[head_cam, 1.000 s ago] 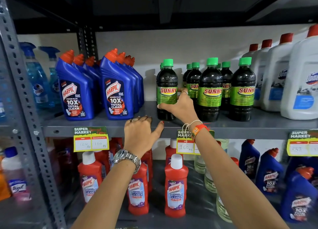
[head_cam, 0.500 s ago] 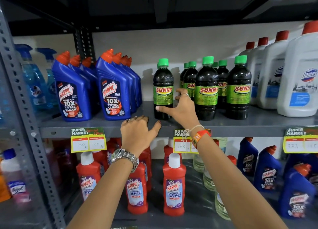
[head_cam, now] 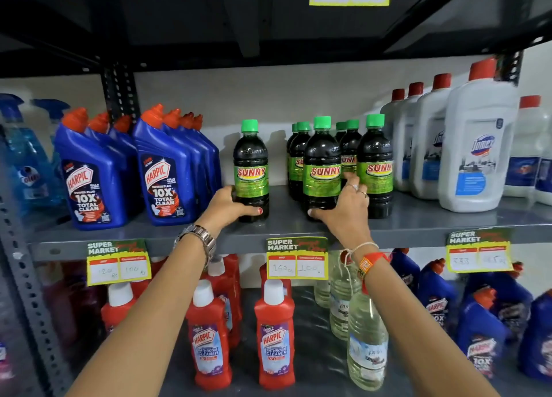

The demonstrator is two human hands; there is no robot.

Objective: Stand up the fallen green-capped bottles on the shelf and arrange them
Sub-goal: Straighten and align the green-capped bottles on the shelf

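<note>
Several dark green-capped Sunny bottles stand upright on the grey shelf [head_cam: 418,226]. One bottle [head_cam: 251,161] stands alone to the left. My left hand [head_cam: 230,207] wraps around its base, thumb across the front. The others form a cluster to the right, with a front bottle [head_cam: 322,161] in the middle. My right hand [head_cam: 343,208] grips the lower part of that front bottle, thumb under its left side and fingers between it and the neighbour [head_cam: 375,161]. No bottle lies on its side.
Blue Harpic bottles [head_cam: 92,181] stand left of the lone bottle, white Domex bottles [head_cam: 475,155] right of the cluster. A bare gap of shelf lies between the two held bottles. Price tags [head_cam: 297,258] hang on the shelf edge; red Harpic bottles [head_cam: 273,334] stand on the shelf below.
My left hand rose from the shelf edge and took hold of the lone left bottle. My right hand shifted right from that bottle onto the front middle bottle of the cluster.
</note>
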